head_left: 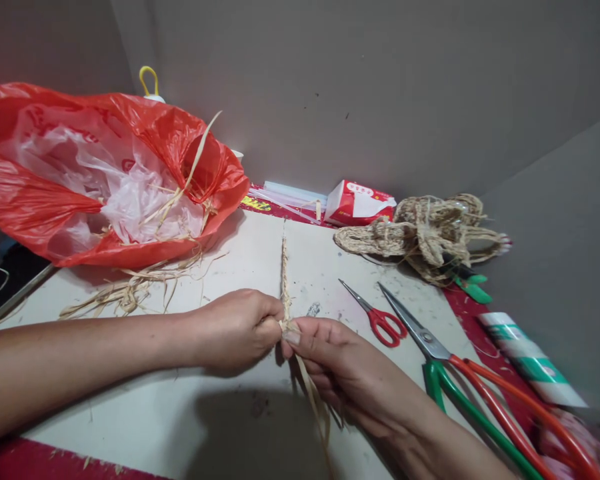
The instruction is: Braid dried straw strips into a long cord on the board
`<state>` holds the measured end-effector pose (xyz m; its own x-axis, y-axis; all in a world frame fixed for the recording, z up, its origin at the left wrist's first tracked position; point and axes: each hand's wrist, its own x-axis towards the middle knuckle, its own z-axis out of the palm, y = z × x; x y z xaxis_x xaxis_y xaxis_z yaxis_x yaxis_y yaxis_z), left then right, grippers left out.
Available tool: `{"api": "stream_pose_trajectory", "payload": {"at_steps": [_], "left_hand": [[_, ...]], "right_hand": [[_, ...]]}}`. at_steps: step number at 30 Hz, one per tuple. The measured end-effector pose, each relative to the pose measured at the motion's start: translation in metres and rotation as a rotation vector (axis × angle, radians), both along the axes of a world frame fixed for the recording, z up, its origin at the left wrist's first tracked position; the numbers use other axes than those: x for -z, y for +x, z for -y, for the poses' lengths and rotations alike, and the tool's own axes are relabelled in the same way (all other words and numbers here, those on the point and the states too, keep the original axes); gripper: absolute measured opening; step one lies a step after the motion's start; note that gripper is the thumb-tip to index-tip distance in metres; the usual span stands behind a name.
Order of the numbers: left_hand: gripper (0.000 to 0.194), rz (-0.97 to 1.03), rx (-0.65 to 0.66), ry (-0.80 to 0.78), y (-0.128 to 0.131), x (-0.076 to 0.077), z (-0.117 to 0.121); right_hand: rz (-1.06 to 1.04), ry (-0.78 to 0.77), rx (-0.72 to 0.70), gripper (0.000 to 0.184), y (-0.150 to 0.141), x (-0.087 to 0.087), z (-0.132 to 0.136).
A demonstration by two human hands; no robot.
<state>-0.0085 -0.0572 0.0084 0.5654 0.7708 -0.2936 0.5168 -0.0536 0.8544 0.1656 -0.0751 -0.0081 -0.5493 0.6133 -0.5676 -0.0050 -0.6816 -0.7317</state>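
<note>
A narrow straw braid (285,270) runs from the middle of the white board (240,257) toward me. At its near end, my left hand (247,330) is closed on the braid, fingers curled into a fist. Close against it, my right hand (325,347) pinches the same end between thumb and fingers. Loose straw strands (313,393) hang down from there past the right palm. Right of my hands lie small red-handled scissors (383,325) and large shears (427,340) with green and orange handles.
A red plastic bag (190,247) holding clear plastic and straw stands at the left, with loose straw (125,293) before it. A red tissue pack (357,203) and a heap of braided straw (425,233) lie at the back. A green-and-white roll (533,360) sits at the right.
</note>
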Motion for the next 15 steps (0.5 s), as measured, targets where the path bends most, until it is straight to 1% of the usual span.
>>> {"api": "stream_pose_trajectory", "payload": {"at_steps": [6,10,12,15], "left_hand": [[0.021,0.209,-0.098,-0.397,0.0023,0.0064,-0.0007],[0.017,0.272,-0.237,-0.619,0.0025,0.0036,-0.0030],[0.018,0.306,-0.260,-0.688,0.0016,0.0019,-0.0039],[0.018,0.381,-0.234,-0.727,-0.0010,0.0022,-0.0041]], "right_hand": [[-0.033,-0.033,-0.015,0.027,0.0027,0.0000,-0.0023],[-0.110,-0.071,0.015,0.024,0.0030,0.0021,-0.0024],[-0.155,-0.090,0.042,0.023,0.0028,0.0028,-0.0022],[-0.179,-0.111,0.077,0.022,0.0031,0.0025,-0.0016]]}}
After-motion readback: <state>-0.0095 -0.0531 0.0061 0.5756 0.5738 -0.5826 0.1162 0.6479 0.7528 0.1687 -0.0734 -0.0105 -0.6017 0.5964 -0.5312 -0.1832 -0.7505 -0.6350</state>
